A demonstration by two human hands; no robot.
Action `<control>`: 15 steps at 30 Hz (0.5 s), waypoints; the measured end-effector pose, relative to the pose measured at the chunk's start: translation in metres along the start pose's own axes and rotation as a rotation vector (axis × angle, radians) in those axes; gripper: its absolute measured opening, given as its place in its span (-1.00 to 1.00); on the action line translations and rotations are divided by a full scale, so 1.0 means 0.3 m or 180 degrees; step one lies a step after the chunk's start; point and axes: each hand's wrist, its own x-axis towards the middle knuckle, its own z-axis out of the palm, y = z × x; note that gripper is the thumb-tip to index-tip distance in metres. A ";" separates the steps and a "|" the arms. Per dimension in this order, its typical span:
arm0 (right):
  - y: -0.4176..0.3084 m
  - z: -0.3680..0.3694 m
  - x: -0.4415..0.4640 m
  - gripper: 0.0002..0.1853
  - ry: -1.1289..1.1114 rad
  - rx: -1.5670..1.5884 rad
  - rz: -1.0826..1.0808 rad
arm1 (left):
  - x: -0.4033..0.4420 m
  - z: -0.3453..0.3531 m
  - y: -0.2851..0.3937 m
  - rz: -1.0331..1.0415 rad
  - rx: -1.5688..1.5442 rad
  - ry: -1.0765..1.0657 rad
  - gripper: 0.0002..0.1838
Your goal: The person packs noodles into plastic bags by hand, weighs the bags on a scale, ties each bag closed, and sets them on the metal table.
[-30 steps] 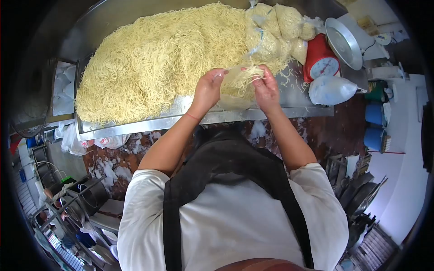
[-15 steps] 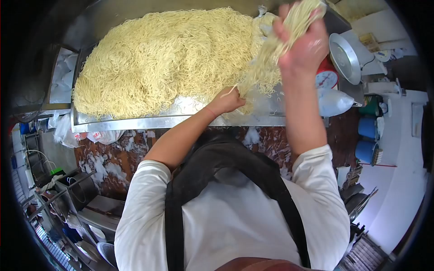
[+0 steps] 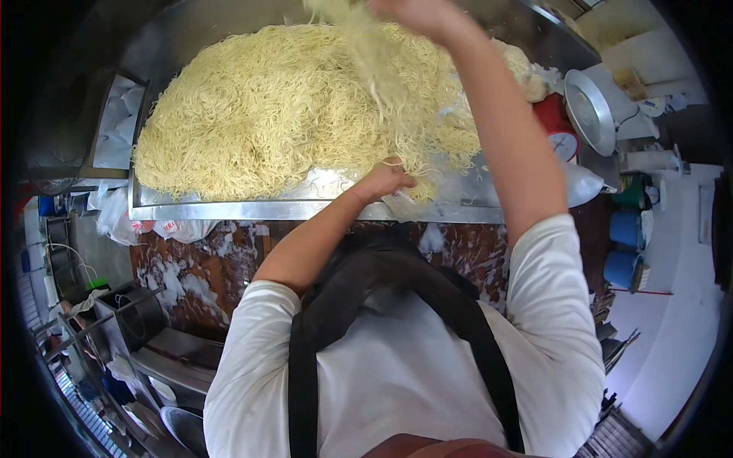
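A broad heap of thin yellow noodles [image 3: 259, 114] covers much of the metal tray [image 3: 252, 210]. At the tray's front edge, my left hand [image 3: 388, 179] is closed on what looks like a clear plastic bag [image 3: 408, 206], blurred and partly hidden, with some noodles beside the fingers. My right hand [image 3: 416, 11] is raised over the far side of the heap, cut off by the top of the view. From it a blurred bunch of noodles [image 3: 370, 53] hangs down toward the heap; the fingers themselves are mostly out of sight.
To the right stands a red dial scale [image 3: 556, 126] with a round metal pan [image 3: 589, 113]. Close by lies a filled clear bag [image 3: 582, 183]. White plastic bags [image 3: 183, 229] hang below the tray's left front. Blue buckets [image 3: 624, 230] stand farther right.
My right hand has swung left and away from me, over the heap, with the noodles trailing. My left hand stays near the tray edge, its fingers slightly more extended.
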 end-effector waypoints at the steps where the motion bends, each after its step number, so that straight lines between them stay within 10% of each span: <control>1: 0.045 0.012 -0.151 -0.33 -0.0788 -0.0039 0.0407 | -0.034 -0.001 0.029 0.0031 -0.0042 0.0007 -0.65; 7: 0.401 0.235 -0.780 -0.20 -0.2851 0.0409 0.2926 | -0.052 0.020 -0.005 0.0434 -0.0679 -0.0172 -0.66; 15: 0.283 0.267 -0.859 -0.38 -0.1615 0.2637 0.2614 | -0.119 0.047 0.135 -0.0358 0.0699 -0.0788 -0.62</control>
